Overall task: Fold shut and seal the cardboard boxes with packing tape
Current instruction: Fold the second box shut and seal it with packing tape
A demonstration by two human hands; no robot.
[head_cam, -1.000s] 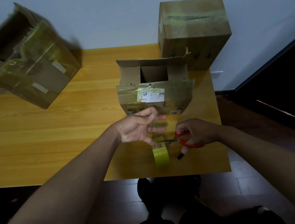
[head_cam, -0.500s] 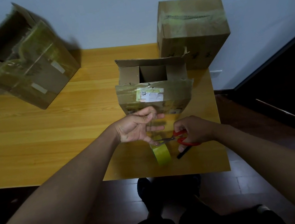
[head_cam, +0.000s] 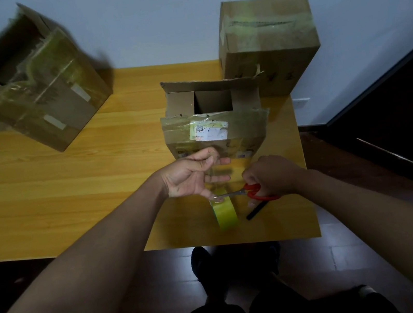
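Left hand [head_cam: 192,176] pinches tape strip [head_cam: 218,175] up from tape roll [head_cam: 225,212]; right hand [head_cam: 271,176] grips scissors [head_cam: 244,193], blades crosswise just above roll; open box [head_cam: 215,127] beyond.

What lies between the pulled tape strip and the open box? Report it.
Nothing visible. The left hand holds the strip up from the tape roll just in front of the open box, while the right hand works the scissors below it.
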